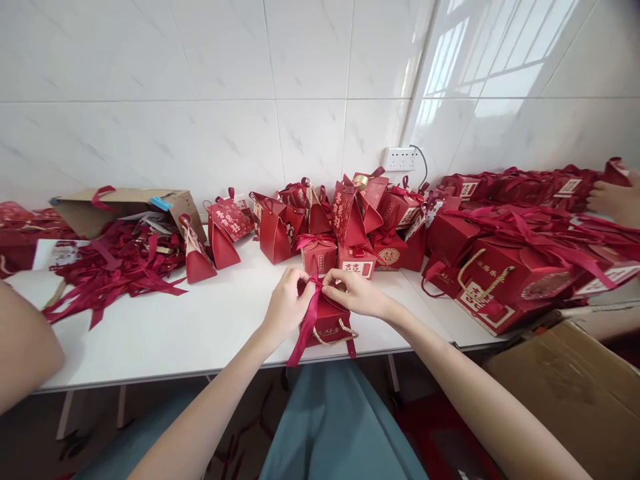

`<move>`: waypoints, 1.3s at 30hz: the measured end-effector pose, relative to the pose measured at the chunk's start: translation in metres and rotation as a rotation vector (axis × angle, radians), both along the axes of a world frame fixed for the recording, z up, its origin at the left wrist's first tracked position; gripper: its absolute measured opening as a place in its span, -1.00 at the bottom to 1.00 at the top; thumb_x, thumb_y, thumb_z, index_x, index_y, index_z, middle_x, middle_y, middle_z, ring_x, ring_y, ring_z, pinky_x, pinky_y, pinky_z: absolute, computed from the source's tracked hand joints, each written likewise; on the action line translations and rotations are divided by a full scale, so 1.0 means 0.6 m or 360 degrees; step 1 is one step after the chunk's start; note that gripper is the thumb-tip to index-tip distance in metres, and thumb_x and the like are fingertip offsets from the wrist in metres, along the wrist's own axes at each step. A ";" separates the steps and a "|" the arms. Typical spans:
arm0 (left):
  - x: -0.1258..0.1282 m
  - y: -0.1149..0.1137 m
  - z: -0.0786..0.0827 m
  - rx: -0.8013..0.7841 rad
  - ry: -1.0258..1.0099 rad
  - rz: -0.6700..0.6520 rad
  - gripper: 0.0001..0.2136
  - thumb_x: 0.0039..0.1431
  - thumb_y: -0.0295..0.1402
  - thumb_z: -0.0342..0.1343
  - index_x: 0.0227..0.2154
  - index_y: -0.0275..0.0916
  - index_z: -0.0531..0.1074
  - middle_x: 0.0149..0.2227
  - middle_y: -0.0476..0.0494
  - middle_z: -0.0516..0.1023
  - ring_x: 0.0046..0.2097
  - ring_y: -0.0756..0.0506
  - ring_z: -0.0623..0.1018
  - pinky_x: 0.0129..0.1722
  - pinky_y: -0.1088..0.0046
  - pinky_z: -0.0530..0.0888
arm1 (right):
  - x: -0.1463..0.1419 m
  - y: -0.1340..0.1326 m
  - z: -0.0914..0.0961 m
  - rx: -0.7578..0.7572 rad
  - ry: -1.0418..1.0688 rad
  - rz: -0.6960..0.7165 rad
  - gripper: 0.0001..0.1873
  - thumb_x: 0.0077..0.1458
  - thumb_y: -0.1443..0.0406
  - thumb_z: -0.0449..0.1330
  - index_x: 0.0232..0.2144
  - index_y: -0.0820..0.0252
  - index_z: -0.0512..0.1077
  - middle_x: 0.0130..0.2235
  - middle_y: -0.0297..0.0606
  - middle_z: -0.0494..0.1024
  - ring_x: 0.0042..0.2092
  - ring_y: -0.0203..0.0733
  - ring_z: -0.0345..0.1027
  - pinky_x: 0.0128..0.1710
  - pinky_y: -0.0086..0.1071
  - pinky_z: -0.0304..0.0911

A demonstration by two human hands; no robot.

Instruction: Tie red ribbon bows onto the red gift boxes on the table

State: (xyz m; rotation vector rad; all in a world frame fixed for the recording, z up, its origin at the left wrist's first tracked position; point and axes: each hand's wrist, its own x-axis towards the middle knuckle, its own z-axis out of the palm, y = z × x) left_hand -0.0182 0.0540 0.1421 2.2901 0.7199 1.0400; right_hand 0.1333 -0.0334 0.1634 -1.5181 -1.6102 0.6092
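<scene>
A small red gift box (327,323) with a gold rope handle stands at the front edge of the white table (200,327). A dark red ribbon (306,330) runs over its top and hangs down its left side. My left hand (289,305) pinches the ribbon at the box's top left. My right hand (353,292) pinches the same ribbon at the top right. The fingertips of both hands meet above the box.
Several finished red boxes (350,227) crowd the back of the table. A heap of loose ribbons (120,267) lies left, beside a tipped cardboard carton (125,207). Larger red boxes (505,273) fill the right. Other people's arm (25,347) and hand (613,200) show at the edges.
</scene>
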 end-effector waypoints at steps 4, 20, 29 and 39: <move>-0.001 0.001 0.001 -0.0014 -0.0010 -0.0044 -0.93 0.05 -0.44 -0.02 -0.51 -0.19 0.23 -0.37 -0.04 0.37 -0.33 -0.06 0.41 -0.29 0.39 0.38 | 0.006 -0.005 0.002 -0.0082 0.0122 0.0103 -0.92 -0.04 0.35 0.06 -0.54 0.17 0.23 -0.55 -0.47 0.24 -0.52 -0.39 0.08 -0.51 -0.48 0.01; -0.027 0.051 0.028 -0.1252 -0.1079 -0.0126 -0.80 -0.07 -0.23 0.17 -0.52 -0.26 0.35 -0.49 -0.05 0.47 -0.48 0.01 0.42 -0.50 0.51 0.33 | 0.029 -0.036 0.024 0.0014 0.1601 0.0219 -0.61 -0.26 0.19 0.37 -0.51 0.15 0.20 -0.53 -0.54 0.29 -0.68 -0.58 -0.22 -0.75 -0.62 -0.33; -0.062 0.064 0.040 -0.1224 -0.1244 -0.0090 -0.79 -0.17 -0.27 0.30 -0.54 -0.29 0.44 -0.39 -0.09 0.53 -0.46 0.05 0.42 -0.48 0.53 0.37 | 0.016 -0.050 0.028 0.0505 0.1679 -0.0426 -0.60 -0.27 0.14 0.37 -0.52 0.13 0.22 -0.58 -0.52 0.23 -0.65 -0.50 -0.03 -0.81 -0.63 -0.26; -0.087 0.068 -0.002 -0.1136 -0.1008 0.0189 -0.76 -0.16 -0.36 0.24 -0.36 -0.34 0.52 -0.61 0.08 0.33 -0.56 0.07 0.35 -0.50 0.51 0.33 | 0.035 -0.078 -0.009 0.0717 0.0998 -0.1055 -0.77 -0.07 0.31 0.21 -0.49 0.09 0.16 -0.65 -0.56 0.24 -0.70 -0.45 0.08 -0.81 -0.58 -0.04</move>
